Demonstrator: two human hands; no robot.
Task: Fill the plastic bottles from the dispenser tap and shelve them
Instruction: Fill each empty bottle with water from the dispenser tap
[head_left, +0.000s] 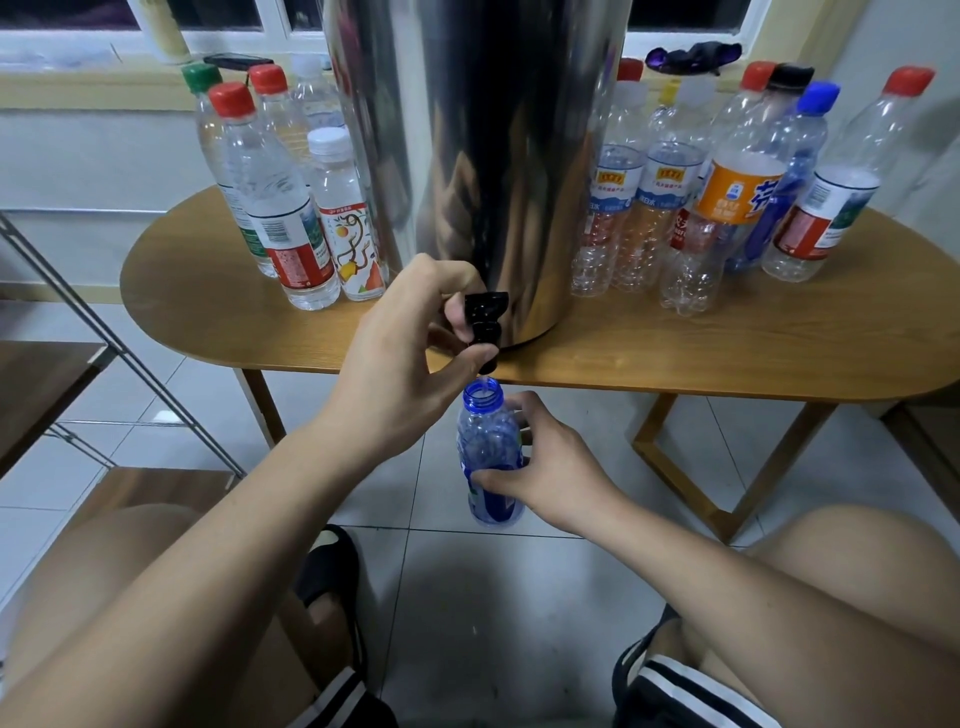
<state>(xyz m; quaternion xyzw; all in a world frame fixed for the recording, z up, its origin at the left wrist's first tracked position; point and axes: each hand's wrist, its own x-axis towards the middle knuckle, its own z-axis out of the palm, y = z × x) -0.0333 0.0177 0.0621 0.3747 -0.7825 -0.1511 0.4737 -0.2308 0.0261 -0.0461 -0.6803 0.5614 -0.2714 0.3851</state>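
Observation:
A tall steel dispenser stands on the oval wooden table. Its black tap juts over the table's front edge. My left hand grips the tap, fingers curled round its lever. Directly below the spout I hold an uncapped blue plastic bottle upright; my right hand is wrapped round its middle from the right. A thin stream of water enters the bottle's open neck.
Several capped bottles with water stand left of the dispenser, several clear capped bottles right of it. A metal-framed shelf rack with wooden boards stands at the left. My knees and the tiled floor fill the foreground.

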